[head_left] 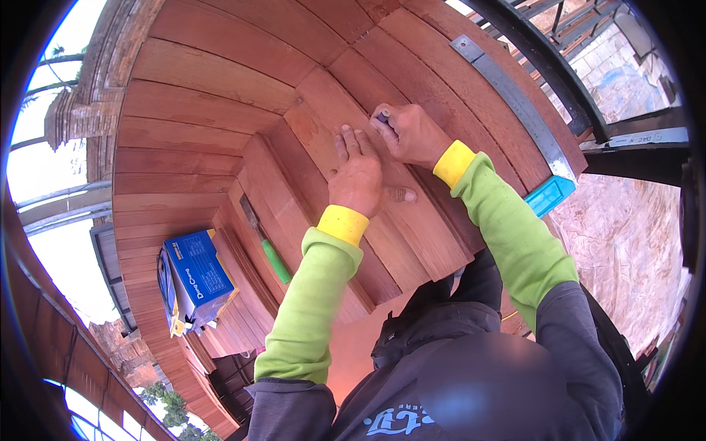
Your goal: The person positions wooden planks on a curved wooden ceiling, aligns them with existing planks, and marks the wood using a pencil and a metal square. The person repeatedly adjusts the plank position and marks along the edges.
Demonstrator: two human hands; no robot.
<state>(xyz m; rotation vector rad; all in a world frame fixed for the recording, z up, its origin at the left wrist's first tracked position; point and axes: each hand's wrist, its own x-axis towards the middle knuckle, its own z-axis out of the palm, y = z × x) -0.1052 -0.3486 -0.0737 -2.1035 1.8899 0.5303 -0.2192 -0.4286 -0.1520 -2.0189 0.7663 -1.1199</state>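
Observation:
My left hand (pixel 358 173) lies flat on a loose reddish-brown wooden board (pixel 412 220), its thumb stretched out to the right. Just beyond it, my right hand (pixel 410 134) is closed in a pinch around a short, dark, pencil-like stick (pixel 383 117), whose end shows between thumb and fingers. The stick's tip is hidden, so I cannot tell whether it touches the wood. To the left of my left hand rests a chisel-like tool (pixel 272 257) with a green handle and a flat dark blade. A try square (pixel 515 103) with a steel blade and turquoise stock lies at the right.
A blue box (pixel 198 268) stands on the planks at the left. Fitted wooden planks (pixel 198 110) spread under and beyond my hands, with raised boards forming steps. Dark metal bars (pixel 544 66) run along the right side, beside a pale, stained floor (pixel 618 250) lower down.

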